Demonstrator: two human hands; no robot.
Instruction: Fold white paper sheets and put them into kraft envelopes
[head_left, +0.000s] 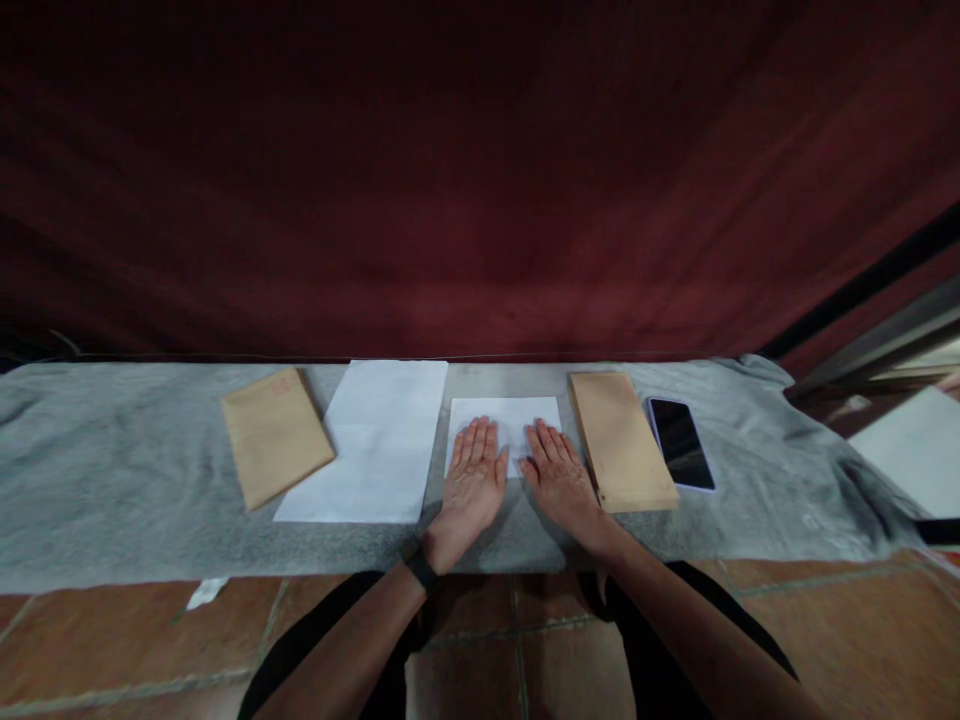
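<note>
Clock directions are taken from the small white sheet [508,432], which lies at centre on a grey cloth [135,460]. The left hand [474,475], at 7 o'clock, and the right hand [556,472], at 5 o'clock, rest palm down over it, fingers straight and released, clenching nothing. A dark wristband [418,565] encircles the left wrist. At 9 o'clock lies larger white paper [379,440]; farther out, a brown envelope [277,438] overlaps its left edge. At 3 o'clock brown envelopes [622,443] crowd the right hand; contact with the wrist cannot be determined. Just beyond them is a phone [681,443], screen dark. A red curtain [480,200] closes off 12 o'clock. Tiled floor [517,660] shows at 6 o'clock, with a white scrap [206,592] toward 8.
</note>
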